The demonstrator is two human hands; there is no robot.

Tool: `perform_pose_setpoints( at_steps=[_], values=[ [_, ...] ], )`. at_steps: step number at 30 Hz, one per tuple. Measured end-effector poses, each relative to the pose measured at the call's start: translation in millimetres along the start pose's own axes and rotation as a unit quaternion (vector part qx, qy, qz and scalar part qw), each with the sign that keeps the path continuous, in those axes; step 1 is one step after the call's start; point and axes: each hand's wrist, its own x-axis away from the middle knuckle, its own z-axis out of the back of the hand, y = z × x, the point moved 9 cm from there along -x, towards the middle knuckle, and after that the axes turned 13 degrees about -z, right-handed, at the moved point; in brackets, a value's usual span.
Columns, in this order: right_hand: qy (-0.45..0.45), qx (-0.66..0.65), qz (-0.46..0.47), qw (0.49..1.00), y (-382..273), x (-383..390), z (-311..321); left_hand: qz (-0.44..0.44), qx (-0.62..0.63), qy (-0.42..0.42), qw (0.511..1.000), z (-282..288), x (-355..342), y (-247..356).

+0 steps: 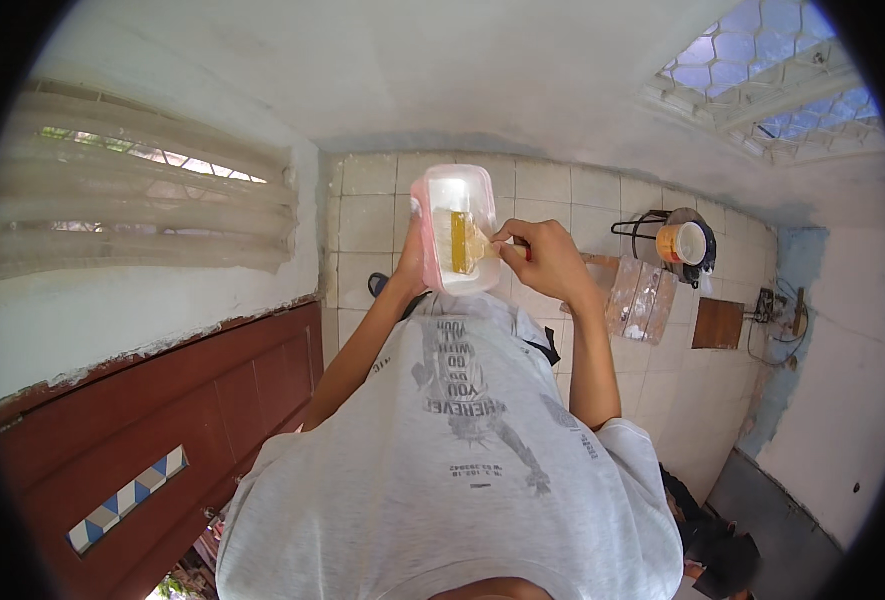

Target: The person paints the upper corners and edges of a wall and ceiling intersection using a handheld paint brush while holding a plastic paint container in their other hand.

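Note:
My left hand (412,250) grips a pinkish translucent plastic tub (430,225) by its left side, in front of my body. White paint (449,188) shows inside the tub. My right hand (545,262) is closed round the handle of a paintbrush (476,246), whose head reaches into the tub. A yellow band runs along the brush head, and a bit of red shows on the handle near my fingers. How deep the brush sits in the paint I cannot tell.
To the right, an orange-and-white bucket (680,243) stands on a dark stool (703,222). Paint-stained boards (642,300) and a brown square panel (718,325) lie on the tiled floor (562,185). A red-brown door (162,430) is at left, below a slatted window (142,190). A meshed window (752,50) is upper right.

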Motion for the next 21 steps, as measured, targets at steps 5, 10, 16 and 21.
perform_pose_setpoints(
  at_steps=[5, 10, 16, 21],
  values=[
    [0.008, -0.053, -0.068, 0.996, 22.8, 17.3, 23.0, -0.012, 0.022, -0.027, 0.999, -9.9, 5.5, 15.8],
    [-0.011, -0.094, -0.061, 0.994, 28.5, 20.5, -1.3, -0.004, -0.097, -0.036, 0.995, 0.4, 2.1, -2.3],
    [-0.014, -0.089, -0.088, 0.992, 38.5, 27.3, 2.5, 0.015, -0.070, -0.036, 0.997, 2.3, 5.5, -0.5],
    [-0.011, -0.114, -0.050, 0.992, 34.4, 20.7, -15.5, 0.033, -0.061, -0.006, 0.998, 8.3, 9.1, -16.7]
  ],
)
